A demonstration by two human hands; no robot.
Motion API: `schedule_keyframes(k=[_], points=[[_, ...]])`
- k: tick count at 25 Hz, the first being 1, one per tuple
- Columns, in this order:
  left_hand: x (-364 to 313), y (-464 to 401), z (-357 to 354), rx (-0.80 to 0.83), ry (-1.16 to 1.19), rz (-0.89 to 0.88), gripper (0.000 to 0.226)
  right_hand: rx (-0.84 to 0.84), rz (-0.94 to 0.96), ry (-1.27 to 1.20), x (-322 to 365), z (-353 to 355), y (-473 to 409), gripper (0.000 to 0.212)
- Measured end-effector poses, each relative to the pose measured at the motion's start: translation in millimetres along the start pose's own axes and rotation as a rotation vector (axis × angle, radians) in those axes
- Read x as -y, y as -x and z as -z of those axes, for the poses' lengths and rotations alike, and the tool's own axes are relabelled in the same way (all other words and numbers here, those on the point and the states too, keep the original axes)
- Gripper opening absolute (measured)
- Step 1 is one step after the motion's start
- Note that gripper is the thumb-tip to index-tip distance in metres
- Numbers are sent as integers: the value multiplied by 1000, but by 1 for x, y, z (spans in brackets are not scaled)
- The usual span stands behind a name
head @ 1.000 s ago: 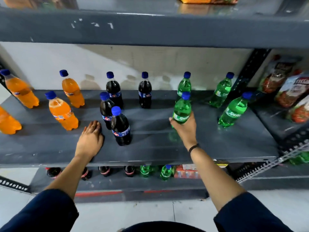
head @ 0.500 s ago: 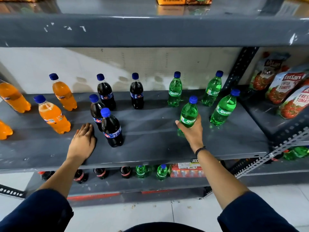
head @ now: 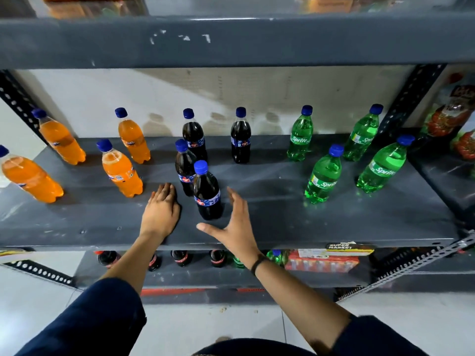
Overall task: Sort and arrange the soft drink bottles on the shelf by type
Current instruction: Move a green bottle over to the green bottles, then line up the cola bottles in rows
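- I see a grey metal shelf [head: 282, 227] carrying twelve upright soft drink bottles, all with blue caps, already grouped in three bands by colour.
- On the left stand four orange bottles: one at the far left front [head: 30, 178], one at the back left [head: 61, 141], one at the front [head: 120, 174] and one behind it [head: 133, 140].
- In the middle stand four dark cola bottles: two at the back [head: 194, 137] [head: 240, 140], one in the middle [head: 184, 170] and the nearest cola bottle [head: 207, 195] just in front of it, the two close together.
- On the right stand four green Sprite bottles: two at the back [head: 300, 138] [head: 362, 138] and two nearer the front [head: 323, 178] [head: 381, 168], each apart from its neighbours.
- My left hand [head: 162, 211] lies palm down on the shelf board, fingers flat and together, just left of the nearest cola bottle; it holds nothing.
- My right hand [head: 236, 227] hovers spread wide just right of that same bottle, thumb pointing left below its base, fingers reaching up beside it; it grips nothing, and I cannot tell whether it touches the bottle.
- A dark band [head: 258, 263] circles the right wrist, and both arms wear dark blue sleeves.
- Below, a lower shelf [head: 180, 276] shows more cola and green bottles, only partly in view.
- At the far right, red pouches [head: 452, 119] fill the neighbouring bay.
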State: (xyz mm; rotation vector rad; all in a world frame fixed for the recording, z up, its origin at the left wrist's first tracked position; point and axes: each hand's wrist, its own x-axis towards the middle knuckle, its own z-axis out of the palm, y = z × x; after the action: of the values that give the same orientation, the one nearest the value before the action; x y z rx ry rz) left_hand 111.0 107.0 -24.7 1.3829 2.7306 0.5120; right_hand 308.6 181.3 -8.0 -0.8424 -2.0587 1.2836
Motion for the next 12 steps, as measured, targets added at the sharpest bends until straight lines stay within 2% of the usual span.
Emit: schedule_keyframes(k=[2, 4, 9, 12], points=[[0, 0, 0, -4, 1, -10, 52, -36, -60, 78, 9, -21, -14, 107], [2, 0, 0, 0, 2, -16, 52, -93, -115, 117, 15, -36, -22, 101], [4, -3, -5, -17, 5, -18, 51, -293, -96, -19, 2, -32, -37, 63], [4, -3, -5, -18, 4, -19, 51, -379, -54, 8, -6, -2, -56, 51]])
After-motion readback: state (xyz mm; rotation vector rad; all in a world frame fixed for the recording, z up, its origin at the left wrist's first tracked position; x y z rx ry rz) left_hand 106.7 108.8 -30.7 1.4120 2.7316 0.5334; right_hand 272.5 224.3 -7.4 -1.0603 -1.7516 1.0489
